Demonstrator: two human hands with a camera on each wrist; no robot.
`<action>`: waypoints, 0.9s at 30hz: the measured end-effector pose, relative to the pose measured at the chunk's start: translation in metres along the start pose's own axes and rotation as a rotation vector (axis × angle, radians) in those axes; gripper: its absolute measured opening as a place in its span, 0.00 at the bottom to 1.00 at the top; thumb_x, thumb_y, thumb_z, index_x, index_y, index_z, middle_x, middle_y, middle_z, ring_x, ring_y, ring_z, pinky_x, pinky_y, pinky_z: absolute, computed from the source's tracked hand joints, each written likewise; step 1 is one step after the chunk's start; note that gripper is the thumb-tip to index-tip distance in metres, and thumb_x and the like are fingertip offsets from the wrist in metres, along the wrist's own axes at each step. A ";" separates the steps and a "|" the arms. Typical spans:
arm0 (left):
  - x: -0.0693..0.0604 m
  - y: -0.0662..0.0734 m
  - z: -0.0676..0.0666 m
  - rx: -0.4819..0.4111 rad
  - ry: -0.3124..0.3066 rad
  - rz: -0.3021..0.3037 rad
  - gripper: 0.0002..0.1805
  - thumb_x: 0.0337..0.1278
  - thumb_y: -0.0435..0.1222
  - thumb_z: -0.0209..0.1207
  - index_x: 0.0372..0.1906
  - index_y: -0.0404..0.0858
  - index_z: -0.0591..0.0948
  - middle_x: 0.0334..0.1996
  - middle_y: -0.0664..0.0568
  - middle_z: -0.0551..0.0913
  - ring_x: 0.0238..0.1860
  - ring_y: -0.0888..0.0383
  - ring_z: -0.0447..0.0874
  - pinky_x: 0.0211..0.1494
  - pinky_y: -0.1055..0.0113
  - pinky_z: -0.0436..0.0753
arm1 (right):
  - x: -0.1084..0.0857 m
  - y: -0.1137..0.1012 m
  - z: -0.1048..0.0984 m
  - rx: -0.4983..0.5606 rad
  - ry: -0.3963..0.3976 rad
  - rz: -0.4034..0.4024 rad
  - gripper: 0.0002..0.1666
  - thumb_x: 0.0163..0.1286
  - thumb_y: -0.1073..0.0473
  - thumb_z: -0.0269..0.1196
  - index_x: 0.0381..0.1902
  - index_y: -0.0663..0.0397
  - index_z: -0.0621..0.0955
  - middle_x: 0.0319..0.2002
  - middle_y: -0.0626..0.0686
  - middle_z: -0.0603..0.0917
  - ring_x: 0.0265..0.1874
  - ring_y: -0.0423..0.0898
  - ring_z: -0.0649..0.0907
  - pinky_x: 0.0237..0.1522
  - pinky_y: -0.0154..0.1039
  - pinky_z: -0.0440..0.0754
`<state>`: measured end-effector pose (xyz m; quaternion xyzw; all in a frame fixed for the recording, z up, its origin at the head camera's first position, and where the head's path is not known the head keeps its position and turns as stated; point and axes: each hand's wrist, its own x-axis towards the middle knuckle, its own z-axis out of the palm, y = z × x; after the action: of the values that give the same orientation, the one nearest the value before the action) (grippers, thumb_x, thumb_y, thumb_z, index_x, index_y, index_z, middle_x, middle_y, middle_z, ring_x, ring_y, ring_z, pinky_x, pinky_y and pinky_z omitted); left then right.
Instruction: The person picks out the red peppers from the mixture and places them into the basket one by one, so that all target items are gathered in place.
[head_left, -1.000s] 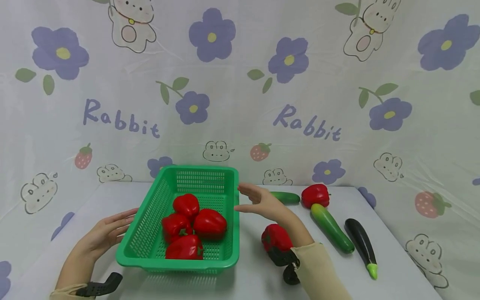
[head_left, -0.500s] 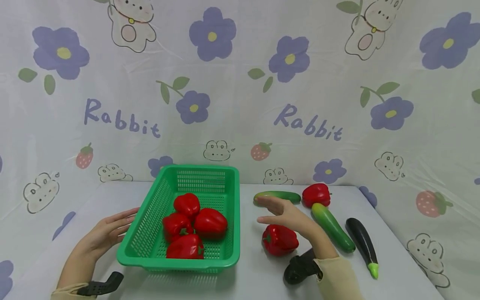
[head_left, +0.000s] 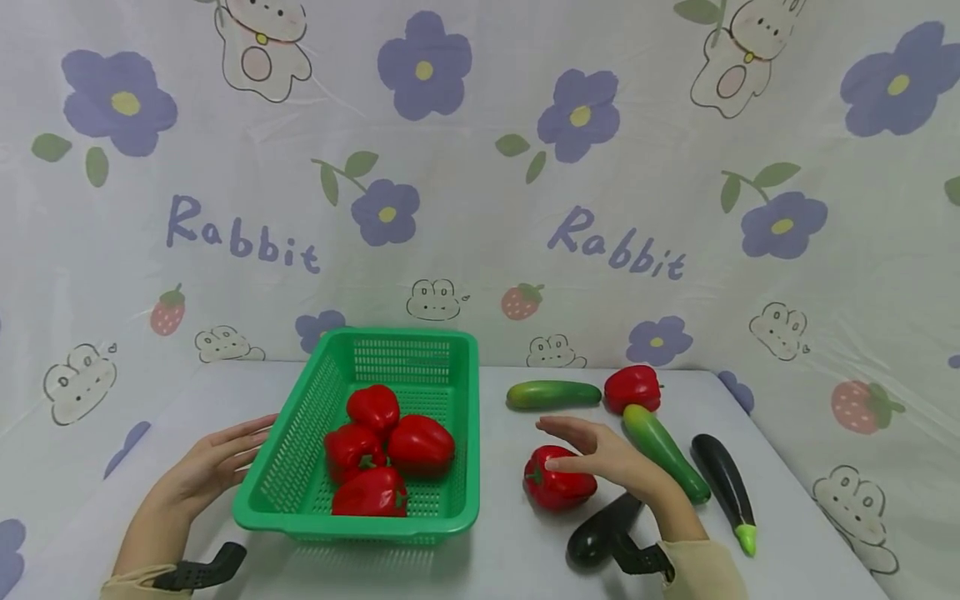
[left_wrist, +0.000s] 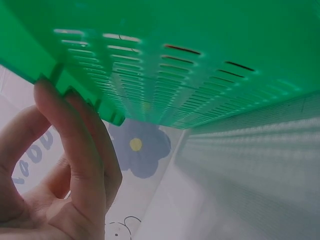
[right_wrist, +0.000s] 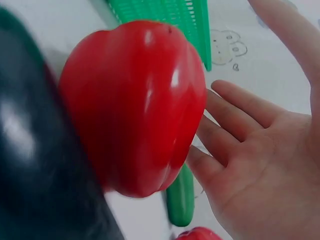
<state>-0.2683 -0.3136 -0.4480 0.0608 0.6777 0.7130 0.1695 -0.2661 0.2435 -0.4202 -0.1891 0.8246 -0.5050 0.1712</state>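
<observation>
My left hand (head_left: 206,475) is beside the left wall of the green plastic basket (head_left: 471,433), fingers extended; in the left wrist view its fingertips (left_wrist: 45,90) touch the rim. Several red bell peppers lie in the basket, one being the front pepper (head_left: 369,493). To the right of it, another red bell pepper (head_left: 551,492) rests on the table. Above this pepper hovers my right hand (head_left: 611,458), thumb and fingers spread, holding nothing; the right wrist view shows the fingers past the pepper's far side. A dark eggplant (head_left: 596,533) lies just in front, partly hidden by the wrist strap.
Behind the right hand are a cucumber (head_left: 553,395) and a further red bell pepper (head_left: 632,388). A second cucumber (head_left: 667,454) and a second eggplant (head_left: 723,483) lie farther right. A patterned cloth (head_left: 465,167) hangs behind the white table (head_left: 502,558).
My right hand has moved away from the basket's right rim, rightward and down to the red bell pepper. The left hand and the basket have stayed in place.
</observation>
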 end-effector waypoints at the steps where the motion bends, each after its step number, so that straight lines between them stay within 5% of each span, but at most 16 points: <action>1: 0.000 0.000 0.000 0.002 0.003 0.001 0.17 0.74 0.37 0.48 0.54 0.61 0.81 0.49 0.73 0.83 0.52 0.72 0.81 0.54 0.66 0.81 | -0.001 0.001 0.000 0.000 0.000 -0.001 0.44 0.63 0.50 0.67 0.73 0.51 0.64 0.72 0.58 0.67 0.74 0.63 0.60 0.67 0.62 0.67; 11: 0.001 -0.001 -0.002 -0.005 -0.019 0.027 0.18 0.75 0.36 0.47 0.53 0.62 0.81 0.49 0.73 0.83 0.52 0.72 0.82 0.53 0.67 0.81 | -0.008 0.016 -0.002 0.037 -0.002 0.072 0.46 0.59 0.52 0.71 0.72 0.50 0.65 0.72 0.59 0.66 0.73 0.63 0.62 0.60 0.52 0.78; 27: 0.001 -0.003 -0.002 -0.007 -0.022 0.035 0.18 0.75 0.35 0.47 0.52 0.62 0.81 0.49 0.72 0.84 0.52 0.72 0.82 0.53 0.67 0.81 | -0.011 0.030 -0.001 0.006 0.022 0.133 0.45 0.57 0.53 0.72 0.71 0.47 0.67 0.66 0.60 0.70 0.66 0.58 0.68 0.54 0.51 0.81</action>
<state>-0.2695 -0.3147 -0.4512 0.0801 0.6722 0.7174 0.1646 -0.2611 0.2621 -0.4462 -0.1275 0.8357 -0.4969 0.1959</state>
